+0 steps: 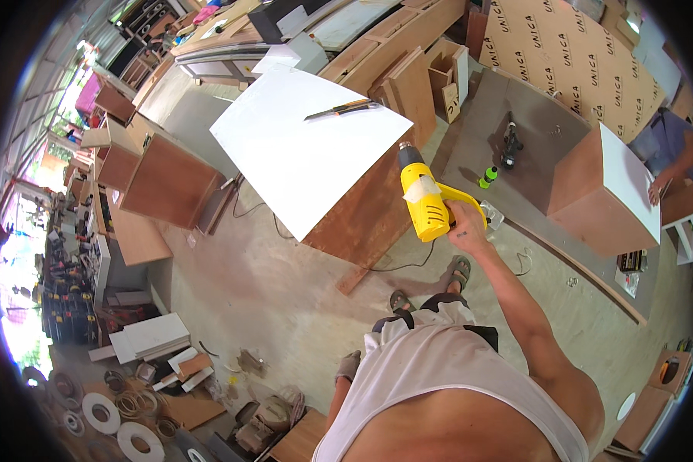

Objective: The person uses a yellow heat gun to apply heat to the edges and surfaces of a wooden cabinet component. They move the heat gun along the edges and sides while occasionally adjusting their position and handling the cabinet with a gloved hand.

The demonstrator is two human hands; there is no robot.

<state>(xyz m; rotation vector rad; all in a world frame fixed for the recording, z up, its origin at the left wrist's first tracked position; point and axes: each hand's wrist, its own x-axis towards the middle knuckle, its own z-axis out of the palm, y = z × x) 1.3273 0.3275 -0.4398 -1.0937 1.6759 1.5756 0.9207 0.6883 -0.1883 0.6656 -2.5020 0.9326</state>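
Observation:
My right hand (463,223) grips the handle of a yellow heat gun (427,204), whose metal nozzle points up toward a white panel (285,165) on a brown wooden cabinet (362,223). Two slim cutting tools (339,108) lie on that panel. My left hand (346,366), in a grey glove, hangs low by my left side, apart from the cabinet; its fingers are too small and partly hidden to read. Right of the heat gun, a green bottle (488,176) and a black power tool (510,146) rest on a dark board (477,138).
A co-worker (677,154) stands far right, a hand on a white-topped box (581,200). Wooden carcasses (165,185) stand left, a cord (404,264) lies on the floor, and coiled edging rolls (100,413) sit lower left. A long bench (223,50) runs behind.

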